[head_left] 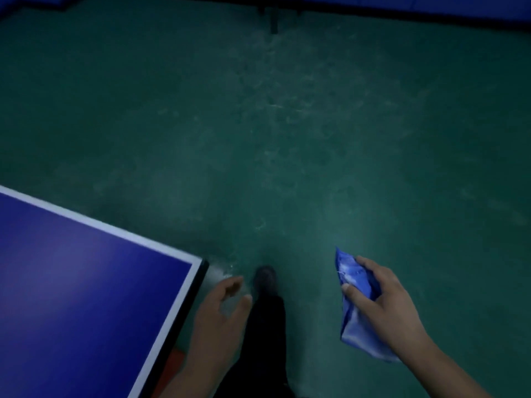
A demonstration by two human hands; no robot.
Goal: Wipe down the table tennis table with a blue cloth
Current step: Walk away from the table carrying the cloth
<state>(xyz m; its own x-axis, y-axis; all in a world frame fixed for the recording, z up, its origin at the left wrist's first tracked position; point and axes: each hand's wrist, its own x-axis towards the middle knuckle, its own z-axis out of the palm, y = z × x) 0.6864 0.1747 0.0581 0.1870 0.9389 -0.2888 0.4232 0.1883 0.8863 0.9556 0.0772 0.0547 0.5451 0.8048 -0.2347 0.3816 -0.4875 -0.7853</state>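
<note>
meanwhile right hand grips blue cloth beside table.

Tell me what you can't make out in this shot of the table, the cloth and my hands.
- Table tennis table, head view: only one corner shows; the left and bottom frame edges cut off the rest, so its cleanliness is unknown.
- Blue cloth: the right hand covers part of it; full size unclear.
- Left hand: motion blur smears the fingers.
- Dark shoe: dim, blurred.
- Far objects at the top edge: too dark, cut off.
</note>
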